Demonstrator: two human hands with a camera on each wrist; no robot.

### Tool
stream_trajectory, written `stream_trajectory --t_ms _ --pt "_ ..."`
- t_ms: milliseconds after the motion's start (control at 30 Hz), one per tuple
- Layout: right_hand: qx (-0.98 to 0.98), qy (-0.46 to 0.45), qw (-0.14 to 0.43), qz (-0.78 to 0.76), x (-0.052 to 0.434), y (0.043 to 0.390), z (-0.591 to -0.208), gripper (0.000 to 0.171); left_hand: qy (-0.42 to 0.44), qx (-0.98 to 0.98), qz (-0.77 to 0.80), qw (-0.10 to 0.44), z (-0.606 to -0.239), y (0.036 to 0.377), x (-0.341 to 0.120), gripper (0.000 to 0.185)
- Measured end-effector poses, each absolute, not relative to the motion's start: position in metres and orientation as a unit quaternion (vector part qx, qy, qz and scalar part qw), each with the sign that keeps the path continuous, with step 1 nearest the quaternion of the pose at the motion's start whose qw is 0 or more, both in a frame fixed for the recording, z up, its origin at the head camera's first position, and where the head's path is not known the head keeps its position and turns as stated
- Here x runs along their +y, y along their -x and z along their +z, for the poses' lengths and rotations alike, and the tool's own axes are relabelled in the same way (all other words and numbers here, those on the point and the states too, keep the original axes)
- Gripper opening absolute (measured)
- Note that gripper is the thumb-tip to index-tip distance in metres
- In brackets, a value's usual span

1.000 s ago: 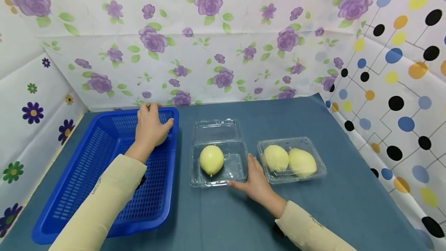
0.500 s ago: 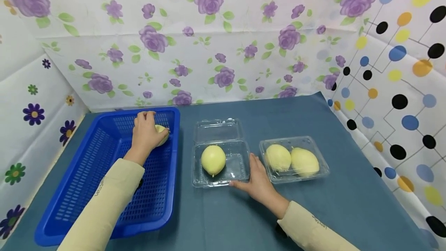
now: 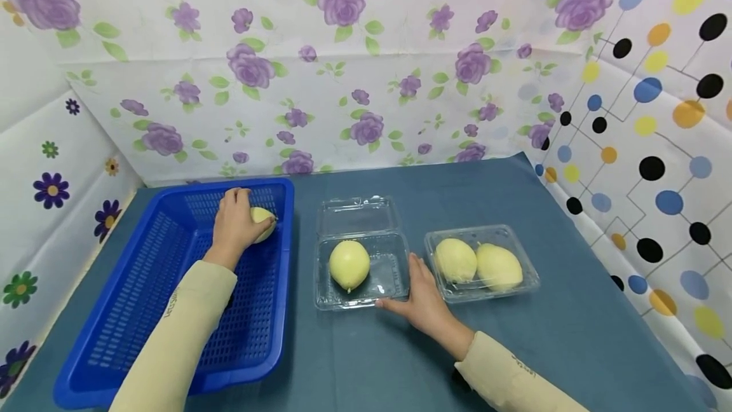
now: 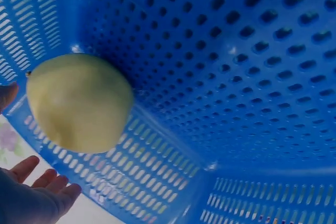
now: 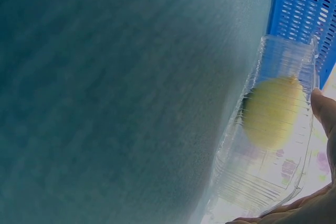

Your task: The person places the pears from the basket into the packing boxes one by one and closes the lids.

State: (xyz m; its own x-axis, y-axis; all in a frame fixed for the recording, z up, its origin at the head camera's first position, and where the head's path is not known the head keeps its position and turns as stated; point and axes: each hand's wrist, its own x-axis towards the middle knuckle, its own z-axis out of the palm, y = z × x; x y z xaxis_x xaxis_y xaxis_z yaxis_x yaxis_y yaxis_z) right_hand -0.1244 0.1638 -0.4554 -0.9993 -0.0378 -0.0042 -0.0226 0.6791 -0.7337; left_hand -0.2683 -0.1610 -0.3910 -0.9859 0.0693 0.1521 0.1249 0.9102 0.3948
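In the head view my left hand (image 3: 234, 227) is over the far right corner of the blue plastic basket (image 3: 278, 310), right at a pale yellow pear (image 3: 260, 216). The left wrist view shows the thumb and fingers spread, with a gap to the pear (image 4: 79, 103). My right hand (image 3: 426, 307) holds the near right corner of an open clear plastic clamshell box (image 3: 391, 272). Its thumb is at the front rim and its fingers lie along the right side. One pear (image 3: 349, 265) sits in the left half of this box, whose lid (image 3: 357, 216) lies folded back.
To the right stands a second clear box (image 3: 517, 247) with two pears (image 3: 455, 260) in it. A dark blue-green cloth (image 3: 354, 361) covers the table. Flowered sheeting (image 3: 366, 81) closes off the back, and dotted sheeting (image 3: 657, 164) the right side.
My left hand has shifted slightly left and toward me in the basket, so more of the pear beside it shows. The right hand stays at the box corner.
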Motion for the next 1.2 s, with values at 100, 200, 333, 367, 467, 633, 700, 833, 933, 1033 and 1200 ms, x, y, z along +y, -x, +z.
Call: stream_trajectory --t_ms 100,200,333,367,467,633,700,833,933,1033,1200 --pt "0.916 0.014 0.012 -0.402 0.166 0.124 -0.455 0.110 0.052 -0.975 -0.206 0.064 -0.398 0.273 -0.164 0.077" --pt "0.913 0.013 0.015 -0.407 0.167 0.124 -0.455 0.111 0.063 -0.976 -0.195 0.067 -0.402 0.275 -0.168 0.080" --pt "0.912 0.009 0.016 -0.411 0.168 0.123 -0.455 0.111 0.087 -0.977 -0.185 0.063 -0.406 0.276 -0.173 0.083" --pt "0.911 0.009 0.016 -0.412 0.169 0.123 -0.456 0.111 0.091 -0.977 -0.186 0.058 -0.408 0.276 -0.173 0.084" --pt "0.911 0.010 0.016 -0.413 0.170 0.123 -0.456 0.111 0.098 -0.976 -0.190 0.045 -0.410 0.277 -0.175 0.087" --pt "0.911 0.012 0.014 -0.413 0.169 0.124 -0.457 0.112 0.095 -0.975 -0.199 0.034 -0.412 0.279 -0.179 0.088" --pt "0.911 0.012 0.011 -0.412 0.169 0.124 -0.457 0.112 0.095 -0.974 -0.204 0.029 -0.412 0.279 -0.179 0.088" --pt "0.911 0.014 0.011 -0.411 0.166 0.125 -0.458 0.112 0.090 -0.975 -0.204 0.016 -0.414 0.278 -0.182 0.088" --pt "0.912 0.015 0.013 -0.410 0.166 0.125 -0.458 0.112 0.089 -0.975 -0.203 0.005 -0.416 0.278 -0.184 0.088" --pt "0.912 0.016 0.013 -0.410 0.166 0.125 -0.458 0.112 0.092 -0.975 -0.204 -0.010 -0.418 0.279 -0.184 0.087" --pt "0.912 0.015 0.015 -0.411 0.169 0.125 -0.457 0.113 0.105 -0.974 -0.200 -0.022 -0.418 0.280 -0.183 0.085"
